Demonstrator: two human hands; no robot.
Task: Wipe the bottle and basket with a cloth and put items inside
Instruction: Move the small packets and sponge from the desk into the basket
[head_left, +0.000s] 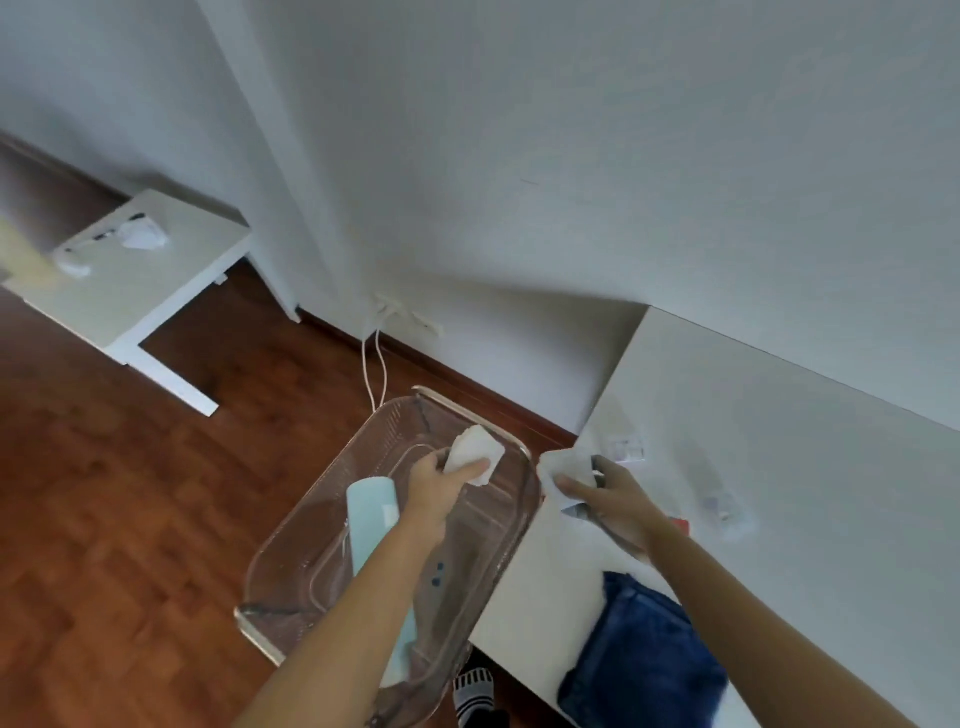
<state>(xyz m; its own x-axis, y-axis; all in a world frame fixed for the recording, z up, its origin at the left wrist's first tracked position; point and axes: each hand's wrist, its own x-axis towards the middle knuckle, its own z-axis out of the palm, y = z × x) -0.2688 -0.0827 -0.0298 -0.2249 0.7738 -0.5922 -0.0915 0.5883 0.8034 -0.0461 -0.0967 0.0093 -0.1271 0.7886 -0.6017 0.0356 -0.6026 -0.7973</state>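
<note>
A clear plastic basket (291, 551) sits low on the floor side, against the left edge of a white table (779, 415). A pale blue bottle (371, 525) lies inside it, partly hidden by my left forearm. My left hand (441, 480) is inside the basket, shut on a small white packet (475, 452). My right hand (613, 499) rests at the table's left corner, shut on a white and grey cloth (558, 475).
Blue denim fabric (644, 649) lies on the table's near part. Blurred small items (727, 506) lie further right on it. A low white side table (140, 275) with small objects stands far left. Cables (375, 364) hang from a wall socket. My striped sock (474, 686) shows below.
</note>
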